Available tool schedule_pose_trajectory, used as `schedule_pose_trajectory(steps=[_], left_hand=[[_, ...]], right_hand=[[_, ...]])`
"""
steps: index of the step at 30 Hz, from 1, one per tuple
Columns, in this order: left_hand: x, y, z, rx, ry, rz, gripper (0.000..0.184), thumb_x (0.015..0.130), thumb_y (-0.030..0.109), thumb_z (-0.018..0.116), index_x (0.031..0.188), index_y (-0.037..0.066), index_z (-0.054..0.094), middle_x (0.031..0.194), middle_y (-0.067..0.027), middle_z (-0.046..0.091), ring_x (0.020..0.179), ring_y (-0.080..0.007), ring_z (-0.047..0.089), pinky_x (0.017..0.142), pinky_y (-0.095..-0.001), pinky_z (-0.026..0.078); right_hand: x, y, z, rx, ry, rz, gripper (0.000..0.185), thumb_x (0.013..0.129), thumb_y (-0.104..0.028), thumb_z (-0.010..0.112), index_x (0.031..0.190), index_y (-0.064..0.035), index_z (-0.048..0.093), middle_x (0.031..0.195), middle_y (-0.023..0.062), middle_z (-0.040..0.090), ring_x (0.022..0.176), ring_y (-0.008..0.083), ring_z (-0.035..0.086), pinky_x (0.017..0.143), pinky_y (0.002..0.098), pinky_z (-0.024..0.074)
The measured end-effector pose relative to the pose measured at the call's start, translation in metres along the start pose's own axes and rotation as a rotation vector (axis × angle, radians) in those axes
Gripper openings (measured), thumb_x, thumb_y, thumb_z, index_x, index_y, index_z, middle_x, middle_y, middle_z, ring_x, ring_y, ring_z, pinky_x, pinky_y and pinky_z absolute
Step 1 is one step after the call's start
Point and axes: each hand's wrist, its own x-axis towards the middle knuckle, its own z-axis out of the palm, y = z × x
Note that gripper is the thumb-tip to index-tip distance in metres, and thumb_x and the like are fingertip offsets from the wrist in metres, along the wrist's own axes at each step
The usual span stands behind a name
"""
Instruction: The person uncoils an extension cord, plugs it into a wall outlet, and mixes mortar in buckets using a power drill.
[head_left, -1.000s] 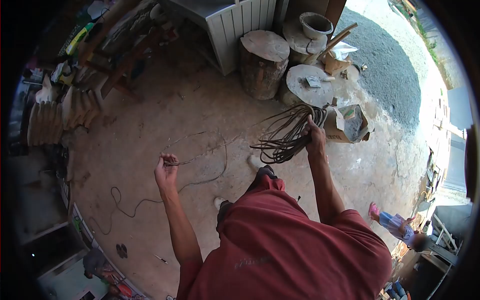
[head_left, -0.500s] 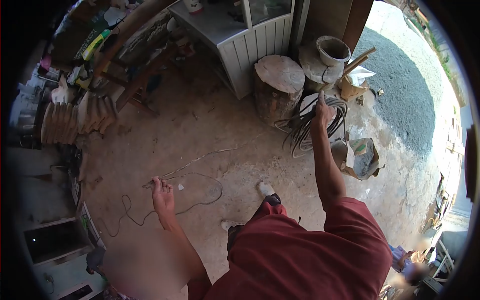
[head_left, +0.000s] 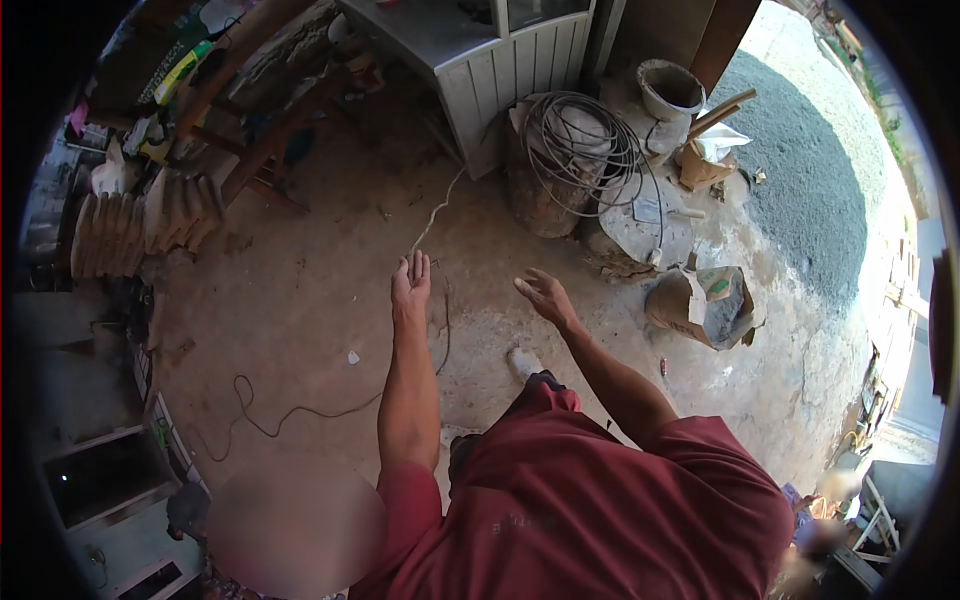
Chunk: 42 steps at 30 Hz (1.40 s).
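Note:
My left hand (head_left: 412,281) is raised over the floor, with a thin cable (head_left: 441,205) gripped at its fingers. From there the cable stretches up toward a loose dark coil of cable (head_left: 583,152). That coil shows across the top of a round wooden stump (head_left: 550,200); whether it rests there or is in the air I cannot tell. My right hand (head_left: 546,298) is open, fingers spread, apart from the coil and holding nothing. A loose length of cable (head_left: 300,409) trails in curves over the floor at the lower left.
More stumps (head_left: 640,235) and a clay-coloured pot (head_left: 670,90) stand beside the coil. An opened paper sack (head_left: 690,305) of grey powder sits at the right, near a gravel heap (head_left: 790,160). A cabinet (head_left: 515,80) stands behind. People are partly visible at the lower edges.
My right hand has let go of the coil and drawn back toward me. The coil has shifted up and left over the stump. My left hand has moved up and right.

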Motion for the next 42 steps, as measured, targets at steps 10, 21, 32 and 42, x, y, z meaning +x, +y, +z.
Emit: schedule_pose_trajectory(steps=[10, 21, 32, 42], left_hand=[[-0.120, 0.026, -0.263, 1.591, 0.045, 0.480, 0.050, 0.085, 0.026, 0.067, 0.126, 0.000, 0.056, 0.122, -0.0202, 0.061, 0.110, -0.0304, 0.062, 0.089, -0.0375, 0.050], [-0.387, 0.037, -0.597, 0.332, 1.483, 0.440, 0.036, 0.089, 0.020, 0.051, 0.072, -0.008, 0.067, 0.064, -0.0159, 0.068, 0.052, -0.0250, 0.067, 0.056, -0.0349, 0.059], [-0.383, 0.094, -0.595, 0.223, 1.174, 0.373, 0.031, 0.088, 0.019, 0.050, 0.083, -0.006, 0.067, 0.073, -0.0097, 0.072, 0.060, -0.0210, 0.070, 0.061, -0.0313, 0.058], [-0.318, 0.291, -0.602, 0.172, 1.190, 0.352, 0.023, 0.080, 0.014, 0.059, 0.093, -0.002, 0.068, 0.086, -0.0170, 0.070, 0.078, -0.0233, 0.070, 0.071, -0.0343, 0.057]], right_hand=[[-0.167, 0.256, -0.225, -1.175, -0.321, 0.436, 0.030, 0.074, -0.026, 0.079, 0.069, 0.0008, 0.067, 0.061, 0.0144, 0.064, 0.045, 0.0242, 0.059, 0.045, 0.0401, 0.0453], [0.150, 0.090, 0.097, -0.579, -0.287, -0.208, 0.022, 0.085, -0.014, 0.064, 0.068, -0.0012, 0.058, 0.060, 0.0072, 0.055, 0.051, 0.0203, 0.051, 0.044, 0.0374, 0.0425], [-0.059, -0.078, 0.491, -0.855, -0.708, -0.693, 0.030, 0.087, -0.024, 0.061, 0.075, 0.0029, 0.065, 0.060, 0.0127, 0.063, 0.053, 0.0219, 0.063, 0.052, 0.0394, 0.0487], [0.120, -0.018, 0.608, -2.093, -0.992, -0.543, 0.027, 0.084, -0.028, 0.062, 0.080, -0.0022, 0.071, 0.085, 0.0167, 0.069, 0.082, 0.0262, 0.068, 0.069, 0.0434, 0.0556]])
